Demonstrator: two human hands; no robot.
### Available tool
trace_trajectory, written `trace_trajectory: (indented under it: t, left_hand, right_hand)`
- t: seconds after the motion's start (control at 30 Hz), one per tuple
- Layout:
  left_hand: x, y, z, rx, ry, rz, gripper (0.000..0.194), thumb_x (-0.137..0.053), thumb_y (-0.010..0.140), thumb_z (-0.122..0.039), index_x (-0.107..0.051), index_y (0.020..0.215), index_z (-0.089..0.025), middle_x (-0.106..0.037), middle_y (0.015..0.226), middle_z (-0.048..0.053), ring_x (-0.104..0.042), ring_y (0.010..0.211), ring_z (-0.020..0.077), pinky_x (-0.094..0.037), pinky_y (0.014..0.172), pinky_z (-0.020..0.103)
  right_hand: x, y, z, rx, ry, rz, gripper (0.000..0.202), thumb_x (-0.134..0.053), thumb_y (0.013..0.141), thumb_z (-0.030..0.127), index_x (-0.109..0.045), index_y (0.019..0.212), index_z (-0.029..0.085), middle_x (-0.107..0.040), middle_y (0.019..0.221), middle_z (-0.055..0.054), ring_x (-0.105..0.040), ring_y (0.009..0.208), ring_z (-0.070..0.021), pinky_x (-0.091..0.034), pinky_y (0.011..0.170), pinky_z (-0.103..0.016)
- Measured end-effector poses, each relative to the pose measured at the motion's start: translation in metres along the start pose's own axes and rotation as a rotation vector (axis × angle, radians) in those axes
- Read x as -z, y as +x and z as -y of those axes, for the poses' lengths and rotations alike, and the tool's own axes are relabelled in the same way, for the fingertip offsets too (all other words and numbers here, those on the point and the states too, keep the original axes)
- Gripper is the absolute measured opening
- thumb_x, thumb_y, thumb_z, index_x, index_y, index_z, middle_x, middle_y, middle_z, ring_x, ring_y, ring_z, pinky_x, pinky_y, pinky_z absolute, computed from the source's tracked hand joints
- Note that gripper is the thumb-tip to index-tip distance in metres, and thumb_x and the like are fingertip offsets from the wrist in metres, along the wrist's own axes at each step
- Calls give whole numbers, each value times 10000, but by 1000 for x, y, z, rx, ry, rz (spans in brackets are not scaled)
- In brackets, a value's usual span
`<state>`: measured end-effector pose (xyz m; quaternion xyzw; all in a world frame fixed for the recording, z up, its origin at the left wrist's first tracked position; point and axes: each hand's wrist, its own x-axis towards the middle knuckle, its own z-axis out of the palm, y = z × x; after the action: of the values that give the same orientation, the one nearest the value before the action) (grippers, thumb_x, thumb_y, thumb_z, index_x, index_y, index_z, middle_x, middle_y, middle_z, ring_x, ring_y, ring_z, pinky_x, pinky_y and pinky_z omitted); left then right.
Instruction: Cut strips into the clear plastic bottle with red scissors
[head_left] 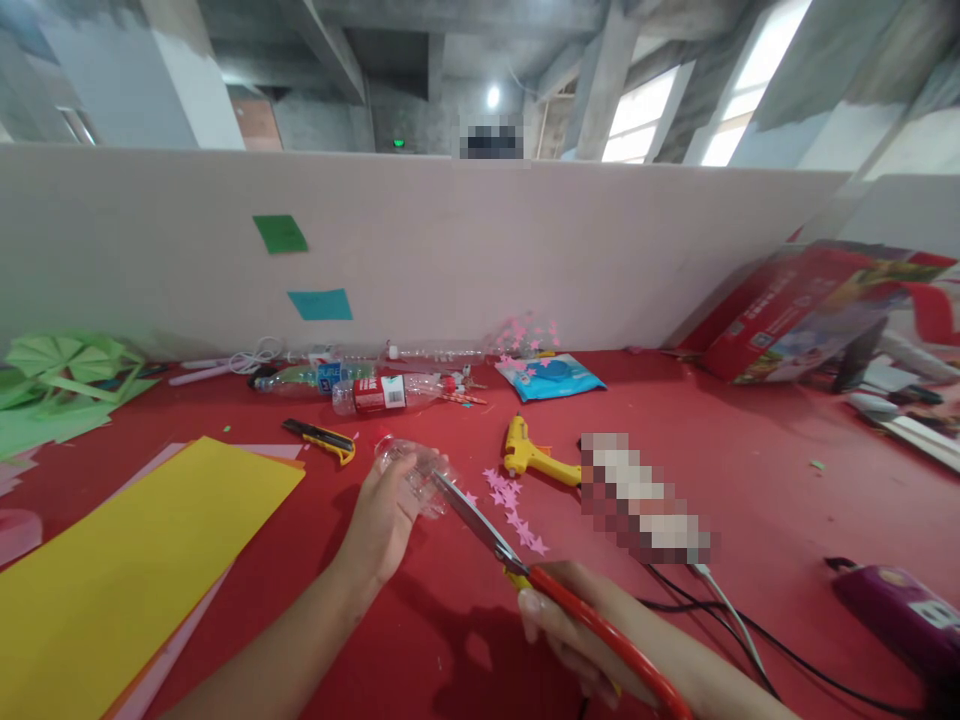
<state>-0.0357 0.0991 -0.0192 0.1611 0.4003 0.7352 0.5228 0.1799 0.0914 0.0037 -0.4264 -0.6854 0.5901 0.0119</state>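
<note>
My left hand [386, 515] is closed around a clear plastic bottle piece [416, 465] with a red cap at its far end. In my right hand [574, 620] is a pair of scissors [480, 520] with red handles. The blades point up and left, and their tips reach the near side of the bottle piece. I cannot tell whether the tips are inside the plastic or just against it. Pink paper stars [514, 505] lie on the red table just right of the blades. A yellow glue gun [536, 455] rests beyond them.
Yellow paper sheets [165, 560] lie at left near a yellow utility knife [322, 438]. Plastic bottles [382, 393] and a blue wipes pack [551, 377] line the white partition [420, 250]. At right are cables [720, 610], a purple object [896, 610] and a red bag [810, 310].
</note>
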Motion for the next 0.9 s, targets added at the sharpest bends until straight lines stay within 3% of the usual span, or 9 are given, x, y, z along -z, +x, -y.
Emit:
trace_trajectory:
  t: [0.17, 0.73, 0.9]
  left_hand:
    - [-2, -3, 0, 6, 29, 9, 262, -687, 673, -225, -529, 876, -176, -711, 823, 38, -689, 789, 193, -528, 764, 345]
    - [-1, -3, 4, -31, 19, 25, 288, -709, 664, -238, -523, 876, -184, -715, 826, 34, -692, 815, 183, -517, 814, 342]
    - [-3, -4, 2, -36, 26, 11, 294, -721, 641, -247, -532, 859, -189, -705, 819, 22, -687, 798, 188, -522, 794, 359]
  right_hand:
    - [-1, -1, 0, 16, 2, 4, 496, -461, 813, 684, -474, 749, 193, -395, 457, 91, -360, 355, -52, -294, 370, -153]
    - [-2, 1, 1, -7, 33, -14, 462, -515, 815, 640, -476, 720, 190, -400, 455, 94, -367, 339, -43, -295, 333, -132]
    - [-4, 2, 5, -99, 88, -31, 419, -521, 854, 575, -452, 677, 201, -339, 376, 119, -308, 287, -36, -293, 311, -134]
